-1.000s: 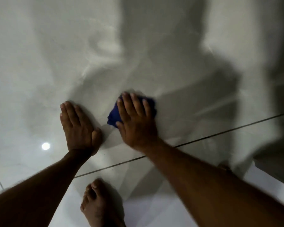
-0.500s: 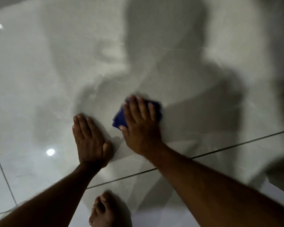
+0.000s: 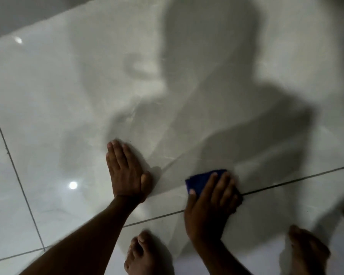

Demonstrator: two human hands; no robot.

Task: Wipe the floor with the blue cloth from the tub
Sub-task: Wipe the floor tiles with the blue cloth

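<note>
Fingers (image 3: 222,187) of the right hand (image 3: 209,207) lying spread and pressing flat on the blue cloth (image 3: 202,180), pinning it to the floor (image 3: 48,120) rather than gripping around it. Covering most of the cloth, with only its far edge and left corner showing past the fingertips. Sitting right at a dark grout line (image 3: 296,180) that runs across the tiles, with the heel of the hand on the near side of that line and the cloth on the far side.

Fingers (image 3: 117,155) of the left hand (image 3: 127,173) lying straight and close together, thumb tucked against the palm's edge, resting palm-down on bare tile, holding nothing. Lying to the left of the cloth, apart from it, with a strip of pale tile between.

Showing two bare feet at the bottom edge: the left foot (image 3: 145,255) between the two forearms, the right foot (image 3: 306,253) off to the right side of the right arm. Both blurring slightly.

Gleaming pale and glossy across the floor, with a small round light reflection (image 3: 73,185) shining left of the left hand and a fainter one (image 3: 18,39) near the upper left. Falling broadly over the tiles beyond the hands, a large soft shadow (image 3: 216,76) of the person. Tub not in view.
</note>
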